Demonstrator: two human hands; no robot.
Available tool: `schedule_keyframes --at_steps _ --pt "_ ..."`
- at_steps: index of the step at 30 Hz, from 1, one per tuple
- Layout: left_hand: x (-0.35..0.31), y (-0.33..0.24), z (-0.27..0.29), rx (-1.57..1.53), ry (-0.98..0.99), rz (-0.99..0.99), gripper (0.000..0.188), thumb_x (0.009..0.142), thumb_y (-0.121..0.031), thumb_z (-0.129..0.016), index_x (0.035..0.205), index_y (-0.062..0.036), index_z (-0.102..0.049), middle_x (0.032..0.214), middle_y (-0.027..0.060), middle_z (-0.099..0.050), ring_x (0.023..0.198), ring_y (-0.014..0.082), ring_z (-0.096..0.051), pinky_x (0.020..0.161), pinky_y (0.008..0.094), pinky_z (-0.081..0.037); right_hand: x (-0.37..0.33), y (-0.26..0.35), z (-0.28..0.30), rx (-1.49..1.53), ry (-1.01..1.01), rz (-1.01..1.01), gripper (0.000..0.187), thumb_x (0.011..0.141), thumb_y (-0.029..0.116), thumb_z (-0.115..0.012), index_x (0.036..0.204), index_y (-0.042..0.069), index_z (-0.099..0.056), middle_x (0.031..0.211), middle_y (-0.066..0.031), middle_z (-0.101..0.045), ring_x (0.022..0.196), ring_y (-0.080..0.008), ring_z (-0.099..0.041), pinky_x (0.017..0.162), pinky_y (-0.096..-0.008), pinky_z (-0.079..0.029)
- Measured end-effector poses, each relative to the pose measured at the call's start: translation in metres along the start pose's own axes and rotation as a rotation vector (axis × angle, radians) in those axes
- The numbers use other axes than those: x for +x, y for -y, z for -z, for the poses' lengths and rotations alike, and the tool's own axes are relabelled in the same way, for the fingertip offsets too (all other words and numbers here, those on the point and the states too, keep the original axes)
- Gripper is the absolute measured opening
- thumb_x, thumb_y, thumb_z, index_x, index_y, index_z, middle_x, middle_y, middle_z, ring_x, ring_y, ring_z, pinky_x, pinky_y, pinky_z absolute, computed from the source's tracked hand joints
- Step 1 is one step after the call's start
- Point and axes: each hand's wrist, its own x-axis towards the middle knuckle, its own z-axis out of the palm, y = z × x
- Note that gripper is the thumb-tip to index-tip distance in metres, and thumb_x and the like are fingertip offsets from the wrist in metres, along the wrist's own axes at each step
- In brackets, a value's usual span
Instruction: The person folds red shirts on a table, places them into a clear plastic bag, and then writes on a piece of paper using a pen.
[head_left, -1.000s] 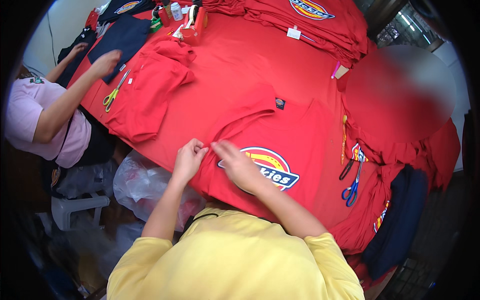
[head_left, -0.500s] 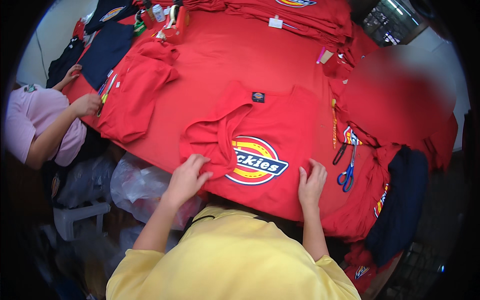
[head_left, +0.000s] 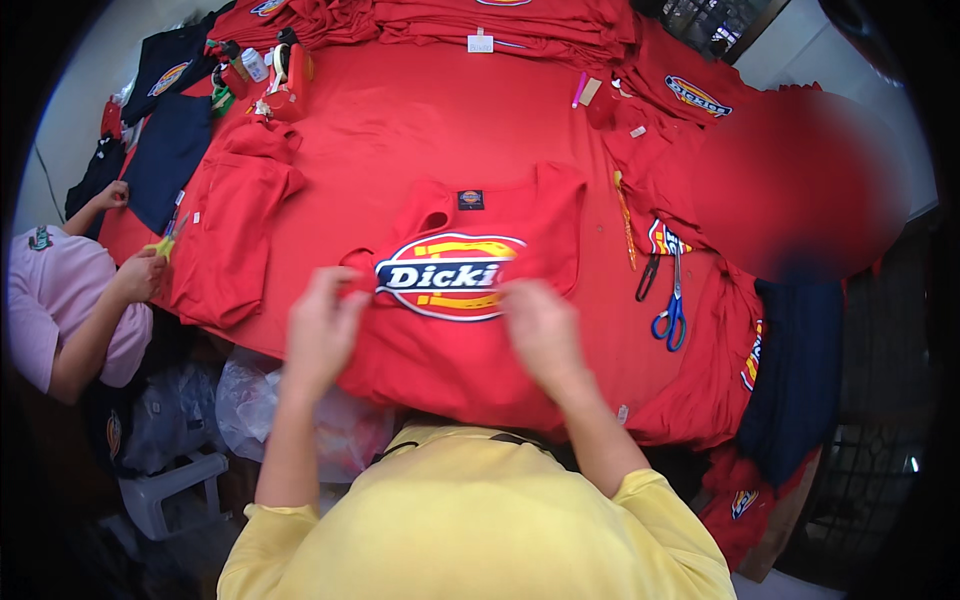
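Note:
A red T-shirt [head_left: 430,365] lies in front of me on the red-covered table, its neck away from me. A yellow, white and dark oval print [head_left: 440,305] shows on its chest, with the right end covered by my fingers. My left hand [head_left: 322,325] is at the shirt's left edge, thumb and fingers apart. Over the right end of the print is my right hand [head_left: 542,330], smeared by motion, so its grip on the cloth cannot be made out. Inside the neck sits a small dark label [head_left: 470,200].
Blue-handled scissors [head_left: 672,310] and a yellow-orange slim tool [head_left: 625,220] lie to the right. Folded red shirts [head_left: 520,35] are stacked at the back. A co-worker's hand [head_left: 140,275] holds yellow-handled scissors at left. Tape dispenser [head_left: 292,85] and bottles stand back left.
The fold that covered the print's left part is now laid back. My right hand has moved left and inward over the print. The whole view has shifted toward the right.

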Motion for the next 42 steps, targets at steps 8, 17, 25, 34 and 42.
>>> schedule_keyframes --at_steps 8,17,25,34,42 --pt "-0.041 0.031 -0.11 0.317 0.144 -0.303 0.036 0.082 -0.027 -0.07 0.113 -0.0094 -0.063 0.082 0.0097 -0.052 0.079 0.0264 -0.056 0.069 0.0368 -0.048 -0.052 -0.071 -0.033 0.839 -0.074 -0.355 0.028 0.083 -0.011 -0.037 0.089 -0.003 -0.063 0.117 -0.0168 -0.061 0.108 -0.0271 -0.061 0.093 -0.0374 -0.052" --pt "-0.041 0.033 -0.116 0.325 0.068 -0.372 0.036 0.079 -0.027 -0.073 0.108 -0.0083 -0.064 0.083 0.0088 -0.053 0.078 0.0258 -0.056 0.068 0.0363 -0.047 -0.06 -0.087 -0.012 0.73 -0.126 -0.409 0.019 0.089 -0.005 -0.045 0.094 -0.003 -0.064 0.114 -0.0145 -0.062 0.104 -0.0233 -0.06 0.094 -0.0335 -0.048" --pt "-0.042 0.03 -0.114 0.28 0.083 -0.343 0.028 0.079 -0.025 -0.073 0.098 -0.0069 -0.062 0.082 0.009 -0.054 0.078 0.027 -0.057 0.068 0.0378 -0.047 -0.055 -0.038 -0.04 -0.32 -0.001 -0.028 0.024 0.08 0.026 -0.07 0.1 0.013 -0.066 0.101 -0.0033 -0.055 0.096 -0.025 -0.049 0.083 -0.0408 -0.037" --pt "-0.034 0.03 -0.097 -0.098 0.247 -0.063 0.019 0.081 -0.016 -0.072 0.088 -0.0035 -0.059 0.086 0.0089 -0.057 0.085 0.0244 -0.059 0.076 0.033 -0.047 -0.06 -0.035 -0.024 -0.297 0.089 0.059 0.018 0.083 0.022 -0.067 0.097 0.01 -0.069 0.088 -0.0067 -0.053 0.088 -0.0259 -0.05 0.076 -0.0393 -0.039" --pt "-0.026 0.036 0.042 -0.012 0.006 0.063 0.024 0.081 -0.003 -0.066 0.104 0.0022 -0.059 0.104 0.0114 -0.061 0.099 0.0218 -0.059 0.091 0.031 -0.044 -0.059 -0.054 0.084 0.483 -0.068 -0.435 0.021 0.091 0.018 -0.063 0.092 -0.003 -0.063 0.099 -0.0066 -0.055 0.091 -0.0161 -0.055 0.082 -0.0287 -0.045"
